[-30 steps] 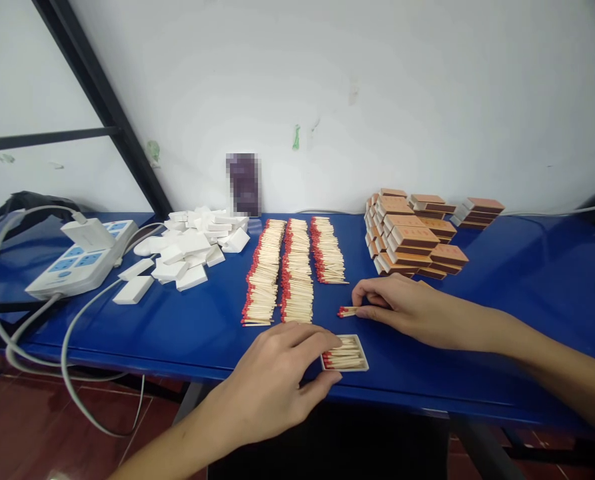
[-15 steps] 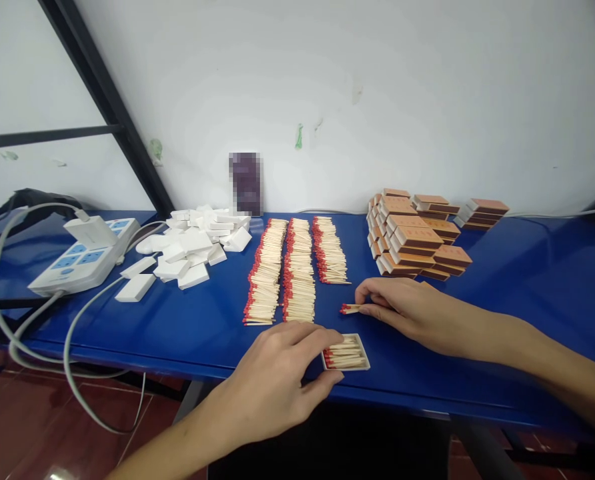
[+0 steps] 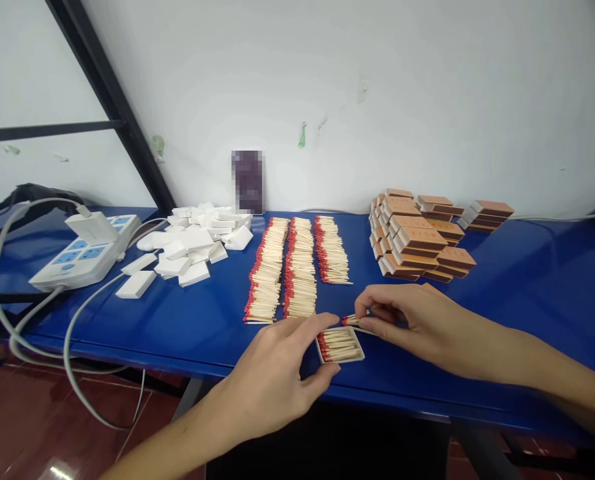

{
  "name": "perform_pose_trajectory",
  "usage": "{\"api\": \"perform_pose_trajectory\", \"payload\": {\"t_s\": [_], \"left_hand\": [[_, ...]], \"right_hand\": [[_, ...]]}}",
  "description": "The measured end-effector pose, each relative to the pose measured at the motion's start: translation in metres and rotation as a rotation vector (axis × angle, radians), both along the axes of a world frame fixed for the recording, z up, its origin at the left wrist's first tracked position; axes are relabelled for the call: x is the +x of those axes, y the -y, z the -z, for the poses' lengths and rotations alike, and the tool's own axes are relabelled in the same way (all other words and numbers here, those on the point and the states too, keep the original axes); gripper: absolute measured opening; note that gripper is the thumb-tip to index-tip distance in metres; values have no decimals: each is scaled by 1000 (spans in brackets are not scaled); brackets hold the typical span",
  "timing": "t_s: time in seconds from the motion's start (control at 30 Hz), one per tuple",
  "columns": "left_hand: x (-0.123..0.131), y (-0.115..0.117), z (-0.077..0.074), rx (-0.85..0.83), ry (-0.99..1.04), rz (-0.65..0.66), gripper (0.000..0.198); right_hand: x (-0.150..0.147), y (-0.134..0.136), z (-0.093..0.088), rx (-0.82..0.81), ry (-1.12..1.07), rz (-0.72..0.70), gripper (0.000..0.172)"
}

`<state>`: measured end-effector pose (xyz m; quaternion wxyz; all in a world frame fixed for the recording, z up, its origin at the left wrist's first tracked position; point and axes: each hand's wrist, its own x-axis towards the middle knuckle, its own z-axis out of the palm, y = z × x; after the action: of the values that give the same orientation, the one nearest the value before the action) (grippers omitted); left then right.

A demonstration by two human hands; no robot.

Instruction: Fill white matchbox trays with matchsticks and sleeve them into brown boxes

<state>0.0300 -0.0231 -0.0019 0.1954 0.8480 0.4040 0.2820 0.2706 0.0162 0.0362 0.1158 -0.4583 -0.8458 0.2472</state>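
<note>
With thumb and fingers on opposite sides, my left hand point(image 3: 282, 367) grips a small white matchbox tray point(image 3: 361, 359) near the table's front edge. Red-tipped matches point(image 3: 338, 345) lie side by side inside it. My right hand point(image 3: 407, 319) is closed in a pinch on a few matches point(image 3: 350, 321), their red heads pointing left, just above the tray's back right corner. Behind the hands, loose matches are laid out in three rows: a left row point(image 3: 268, 270), a middle row point(image 3: 301, 267) and a shorter right row point(image 3: 332, 252).
White cardboard trays point(image 3: 192, 243) are heaped at the left. Orange-brown matchboxes point(image 3: 412, 233) stand stacked at the right. A power strip point(image 3: 77, 257) with white cables lies at far left. A pixelated dark rectangle point(image 3: 248, 182) leans on the wall behind the blue table point(image 3: 192, 337).
My right hand has come down and toward the tray with its matches. The left hand has shifted the tray slightly left and up, and its fingertips now sit at the tray's edge.
</note>
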Motion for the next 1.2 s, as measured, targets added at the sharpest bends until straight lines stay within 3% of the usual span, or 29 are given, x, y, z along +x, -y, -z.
{"api": "perform_pose_trajectory", "payload": {"t_s": [0.17,0.37,0.53,0.7,0.97,1.2], "left_hand": [[0,0,-1,-1,14,28,48],[-2,-2,-4,-1,-16,143,29],[-3,-2,-3,17,-70,156,31],[-2,-1,1,32,-38,131,37],[-2,-3,0,35,-33,132,36],[-2,-1,-3,4,-23,98,46]], "right_hand": [[-13,8,7,35,-75,-137,20],[7,-5,7,207,-11,24,26],[18,-15,10,101,157,16,34],[15,-19,10,-2,160,20,32],[13,-15,6,-27,103,-2,33],[13,-15,16,90,132,-25,31]]}}
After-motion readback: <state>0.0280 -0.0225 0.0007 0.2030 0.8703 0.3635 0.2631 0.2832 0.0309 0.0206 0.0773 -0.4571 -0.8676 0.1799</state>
